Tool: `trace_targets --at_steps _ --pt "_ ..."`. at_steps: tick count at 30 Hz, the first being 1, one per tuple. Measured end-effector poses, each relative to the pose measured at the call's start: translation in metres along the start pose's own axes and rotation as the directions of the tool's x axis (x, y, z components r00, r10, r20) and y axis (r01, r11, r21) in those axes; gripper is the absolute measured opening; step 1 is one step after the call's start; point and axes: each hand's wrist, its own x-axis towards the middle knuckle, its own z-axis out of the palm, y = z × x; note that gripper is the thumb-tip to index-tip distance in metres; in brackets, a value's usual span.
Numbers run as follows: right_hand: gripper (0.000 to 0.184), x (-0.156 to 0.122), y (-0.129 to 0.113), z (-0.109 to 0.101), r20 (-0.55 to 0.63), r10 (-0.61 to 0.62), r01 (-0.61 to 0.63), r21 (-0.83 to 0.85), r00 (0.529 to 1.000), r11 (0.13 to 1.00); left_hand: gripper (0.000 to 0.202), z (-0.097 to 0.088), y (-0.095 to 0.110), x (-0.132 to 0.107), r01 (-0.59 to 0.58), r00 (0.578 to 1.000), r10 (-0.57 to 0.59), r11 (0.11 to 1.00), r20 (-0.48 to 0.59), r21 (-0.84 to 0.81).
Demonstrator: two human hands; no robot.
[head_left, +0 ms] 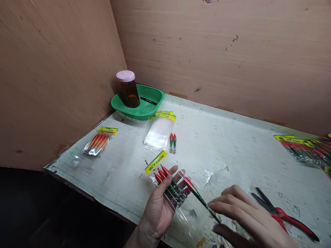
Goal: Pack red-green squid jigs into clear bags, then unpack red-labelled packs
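My left hand [157,210] is closed on a clear plastic bag [156,162] with a yellow "BCT LURE" header, thumb on the front. Inside the bag lie three red-and-green fishing lures [165,169], their hook ends toward the lower right. My right hand [245,213] pinches another red-and-green fishing lure [198,194] near its hook end, slightly blurred. This lure's red end points up-left, close to the bag's right side; whether it touches the bag is unclear. Beyond my left hand, two small lures [173,139] lie beside a stack of flat clear bags [158,134].
Red-handled scissors [289,217] lie open right of my right hand. A green basket [155,112] holds a pink-lidded jar [129,91] and a black pen [148,101]. Packed lures lie left [99,141] and far right [305,148]. Wooden panels [219,51] border the table.
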Motion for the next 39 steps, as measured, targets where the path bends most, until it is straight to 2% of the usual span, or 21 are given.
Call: trace_targets --at_steps 3,7,10,15,20,22,24,27,28,29,31,34,36,39 --pt "0.009 0.012 -0.002 0.016 -0.1 -0.063 0.047 -0.156 0.993 0.987 0.024 0.002 -0.002 -0.002 0.006 1.0 -0.006 1.0 -0.013 0.006" --pt "0.025 0.011 -0.001 0.024 -0.148 -0.159 0.115 -0.266 0.976 0.957 0.025 0.003 -0.001 -0.003 -0.001 1.0 0.001 1.0 -0.021 -0.002" --pt "0.035 0.009 -0.001 0.023 -0.143 -0.16 0.127 -0.217 0.977 0.968 0.027 0.002 0.0 -0.004 0.001 1.0 -0.001 1.0 -0.024 0.0" --pt "0.024 0.013 -0.001 0.022 -0.087 -0.088 0.076 -0.131 0.992 0.988 0.026 -0.001 -0.002 -0.004 0.021 1.0 -0.021 1.0 0.019 0.014" --pt "0.013 0.016 0.001 0.039 -0.194 -0.054 0.031 -0.118 0.98 0.992 0.026 -0.004 -0.005 -0.003 0.015 0.998 -0.019 0.998 0.066 0.054" --pt "0.017 0.019 0.001 0.042 -0.252 -0.028 0.0 -0.107 0.967 0.994 0.027 -0.005 -0.005 -0.003 0.02 0.996 -0.025 0.998 0.08 0.062" --pt "0.021 0.024 0.004 0.039 -0.235 0.01 -0.01 0.001 0.972 1.0 0.028 -0.006 -0.005 -0.003 0.033 0.996 -0.037 0.998 0.079 0.057" --pt "0.016 0.037 0.027 0.029 -0.152 0.103 -0.049 0.319 0.983 0.946 0.032 -0.008 -0.003 -0.003 0.022 0.997 -0.025 0.999 0.072 0.047" --pt "0.013 0.043 0.039 0.028 -0.154 0.144 -0.079 0.364 0.977 0.928 0.034 -0.009 -0.002 -0.003 0.014 0.998 -0.017 0.999 0.067 0.05" --pt "0.01 0.049 0.052 0.029 -0.171 0.187 -0.117 0.355 0.967 0.928 0.036 -0.01 -0.002 -0.004 0.006 0.998 -0.009 0.998 0.057 0.061" --pt "0.004 0.063 0.08 0.04 -0.159 0.247 -0.21 0.215 0.956 0.954 0.042 -0.011 -0.001 -0.005 -0.006 1.0 0.003 0.996 0.031 0.09" --pt "0.022 0.084 0.108 0.069 -0.005 0.25 -0.249 0.047 0.968 0.967 0.049 -0.012 0.0 -0.007 -0.026 1.0 0.024 0.993 0.017 0.114" --pt "0.028 0.093 0.115 0.089 0.05 0.233 -0.233 0.006 0.971 0.972 0.05 -0.011 0.0 -0.008 -0.033 0.999 0.031 0.993 0.02 0.113" --pt "0.026 0.1 0.115 0.106 0.057 0.229 -0.227 -0.045 0.972 0.973 0.049 -0.01 0.001 -0.009 -0.032 0.999 0.031 0.994 0.015 0.108"
